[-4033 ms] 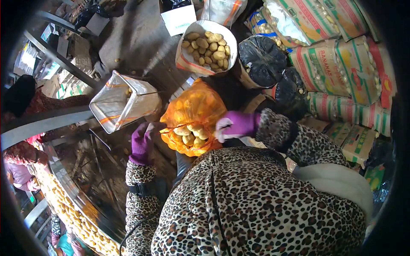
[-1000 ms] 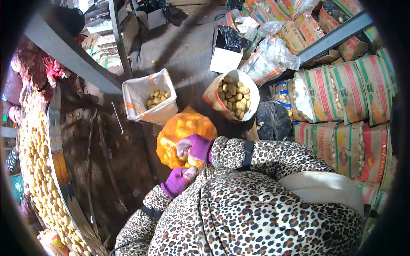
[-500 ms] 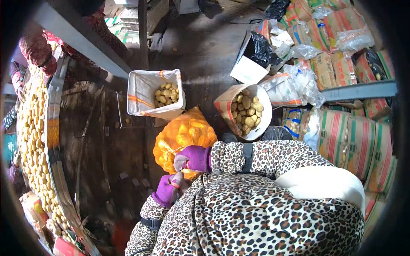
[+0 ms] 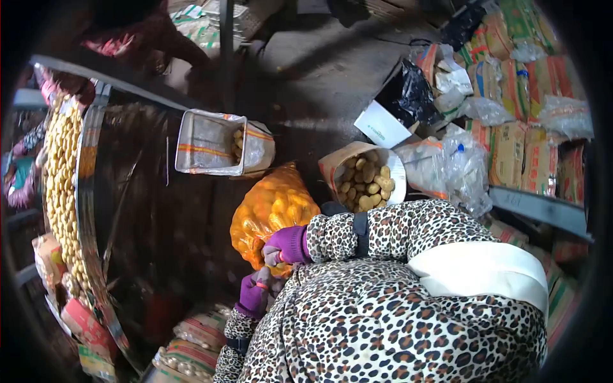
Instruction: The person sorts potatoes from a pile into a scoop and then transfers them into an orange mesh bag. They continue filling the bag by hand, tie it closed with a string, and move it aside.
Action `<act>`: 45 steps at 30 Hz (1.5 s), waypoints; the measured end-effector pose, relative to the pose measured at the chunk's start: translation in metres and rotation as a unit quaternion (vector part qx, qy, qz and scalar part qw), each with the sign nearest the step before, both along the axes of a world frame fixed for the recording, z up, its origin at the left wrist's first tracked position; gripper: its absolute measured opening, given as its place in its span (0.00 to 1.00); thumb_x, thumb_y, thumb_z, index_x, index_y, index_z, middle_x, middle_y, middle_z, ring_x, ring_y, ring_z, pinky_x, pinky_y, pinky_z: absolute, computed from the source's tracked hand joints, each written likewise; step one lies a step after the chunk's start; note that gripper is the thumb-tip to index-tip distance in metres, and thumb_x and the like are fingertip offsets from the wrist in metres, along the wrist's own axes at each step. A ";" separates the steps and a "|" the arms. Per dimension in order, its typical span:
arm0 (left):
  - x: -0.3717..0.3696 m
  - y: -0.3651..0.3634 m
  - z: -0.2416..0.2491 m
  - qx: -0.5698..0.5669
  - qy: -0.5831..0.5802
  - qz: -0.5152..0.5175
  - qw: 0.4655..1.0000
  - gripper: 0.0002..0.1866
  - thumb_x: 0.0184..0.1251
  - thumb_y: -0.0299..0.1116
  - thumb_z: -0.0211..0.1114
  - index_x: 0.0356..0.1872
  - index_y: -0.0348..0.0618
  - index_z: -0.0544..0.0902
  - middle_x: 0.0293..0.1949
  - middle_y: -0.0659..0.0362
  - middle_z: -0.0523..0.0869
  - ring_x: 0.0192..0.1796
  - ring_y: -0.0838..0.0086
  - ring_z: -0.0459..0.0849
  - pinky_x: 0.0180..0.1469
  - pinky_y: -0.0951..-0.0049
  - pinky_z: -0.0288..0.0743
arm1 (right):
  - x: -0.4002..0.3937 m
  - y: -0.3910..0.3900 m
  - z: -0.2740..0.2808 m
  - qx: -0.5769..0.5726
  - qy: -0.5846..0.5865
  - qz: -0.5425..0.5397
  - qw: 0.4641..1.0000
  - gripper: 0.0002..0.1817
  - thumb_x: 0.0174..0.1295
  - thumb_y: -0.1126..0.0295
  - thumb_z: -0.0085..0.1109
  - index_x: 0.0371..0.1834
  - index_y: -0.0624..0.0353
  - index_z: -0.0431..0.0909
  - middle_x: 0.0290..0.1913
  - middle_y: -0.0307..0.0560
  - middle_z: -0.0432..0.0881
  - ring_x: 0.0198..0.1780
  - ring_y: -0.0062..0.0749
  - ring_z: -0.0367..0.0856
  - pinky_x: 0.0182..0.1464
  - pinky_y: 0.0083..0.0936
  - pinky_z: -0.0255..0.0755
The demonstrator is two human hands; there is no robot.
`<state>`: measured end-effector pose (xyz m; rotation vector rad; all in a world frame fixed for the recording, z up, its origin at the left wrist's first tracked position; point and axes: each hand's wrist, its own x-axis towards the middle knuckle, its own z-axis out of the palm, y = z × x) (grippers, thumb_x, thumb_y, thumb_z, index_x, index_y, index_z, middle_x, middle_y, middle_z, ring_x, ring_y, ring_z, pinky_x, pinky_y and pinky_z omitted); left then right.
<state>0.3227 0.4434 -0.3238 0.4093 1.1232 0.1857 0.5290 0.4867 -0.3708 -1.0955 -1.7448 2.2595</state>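
Note:
An orange mesh bag (image 4: 274, 207) full of potatoes stands on the floor in front of me. My right hand (image 4: 286, 246), in a purple glove with a paler palm, is closed on the gathered edge of the bag on the side nearest me. Just below it, my left hand (image 4: 255, 292), gloved the same way, is also closed, its fingers pinched together. A small reddish-orange bit shows by its thumb, but what those fingers hold is hidden.
A white woven sack (image 4: 211, 143) and an open paper sack (image 4: 401, 172) hold potatoes. A conveyor of potatoes (image 4: 62, 185) runs along the left, with people beside it. Packed sacks (image 4: 511, 153), plastic and a metal beam (image 4: 543, 210) are at right. More sacks (image 4: 191, 348) lie lower left.
The view has turned and tilted, bringing packed sacks into sight at lower left. Both hands sit slightly lower in view, still close together at the mesh bag. The right hand keeps its grip.

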 end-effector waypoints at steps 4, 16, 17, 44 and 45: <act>-0.006 -0.026 0.012 0.054 0.013 0.042 0.998 0.23 0.74 0.49 0.52 0.32 0.37 0.80 0.21 0.64 0.80 0.25 0.81 0.78 0.28 0.78 0.70 | -0.012 -0.002 0.002 0.018 0.010 0.067 0.998 0.12 0.63 0.57 0.53 0.34 0.53 0.79 0.32 0.51 0.81 0.39 0.45 0.80 0.43 0.38 0.69; -0.134 -0.133 -0.108 0.078 -0.055 0.310 0.946 0.27 0.68 0.57 0.56 0.25 0.39 0.74 0.19 0.60 0.75 0.19 0.77 0.72 0.24 0.76 0.70 | -0.119 -0.075 -0.048 -0.019 -0.064 -0.022 0.998 0.10 0.66 0.65 0.53 0.38 0.57 0.82 0.28 0.36 0.80 0.23 0.20 0.74 0.27 0.21 0.69; -0.134 -0.128 -0.110 0.095 -0.049 0.301 0.948 0.27 0.69 0.56 0.56 0.25 0.38 0.74 0.19 0.60 0.75 0.18 0.76 0.72 0.24 0.76 0.70 | -0.122 -0.073 -0.051 -0.026 -0.070 -0.038 0.996 0.10 0.66 0.65 0.52 0.38 0.57 0.82 0.28 0.36 0.80 0.21 0.19 0.73 0.25 0.20 0.68; -0.084 -0.294 -0.112 0.151 0.018 0.366 0.918 0.27 0.76 0.55 0.41 0.21 0.46 0.70 0.14 0.63 0.71 0.16 0.74 0.70 0.28 0.71 0.71 | -0.105 -0.151 -0.034 0.038 -0.014 0.205 0.978 0.07 0.63 0.68 0.54 0.36 0.57 0.80 0.34 0.43 0.83 0.40 0.30 0.81 0.46 0.29 0.71; -0.083 -0.282 -0.106 0.094 0.017 0.320 0.943 0.27 0.76 0.54 0.42 0.23 0.44 0.72 0.15 0.63 0.73 0.18 0.74 0.72 0.28 0.71 0.71 | -0.097 -0.145 -0.026 0.034 -0.028 0.177 0.983 0.07 0.62 0.68 0.54 0.35 0.57 0.80 0.34 0.44 0.83 0.39 0.32 0.81 0.46 0.30 0.71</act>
